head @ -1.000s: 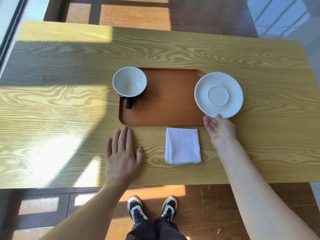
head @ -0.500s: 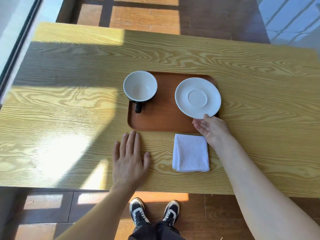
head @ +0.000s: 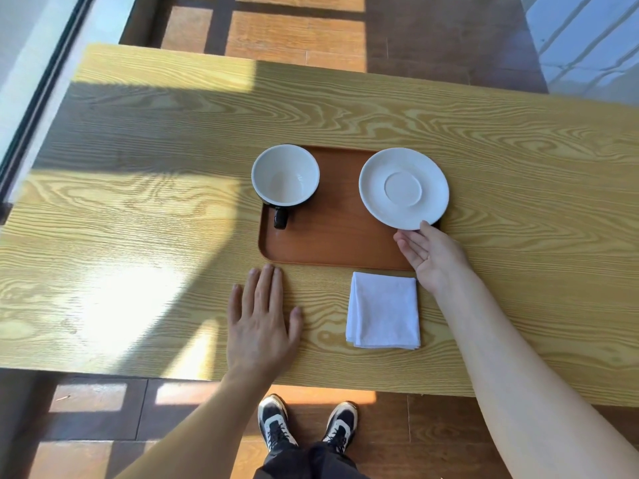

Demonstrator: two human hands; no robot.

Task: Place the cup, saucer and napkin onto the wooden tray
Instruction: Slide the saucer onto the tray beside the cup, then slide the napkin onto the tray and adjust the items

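While the right hand (head: 436,258) pinches the saucer's (head: 403,188) near rim at the wooden tray's (head: 332,236) right end, setting it down looks like the step in hand. The cup (head: 285,175) sits at the tray's left end. The left hand (head: 261,323) lies spread flat on the table (head: 138,209). Next comes the napkin (head: 383,311), on the table beside the tray's near edge; bare tray between cup and saucer offers room.
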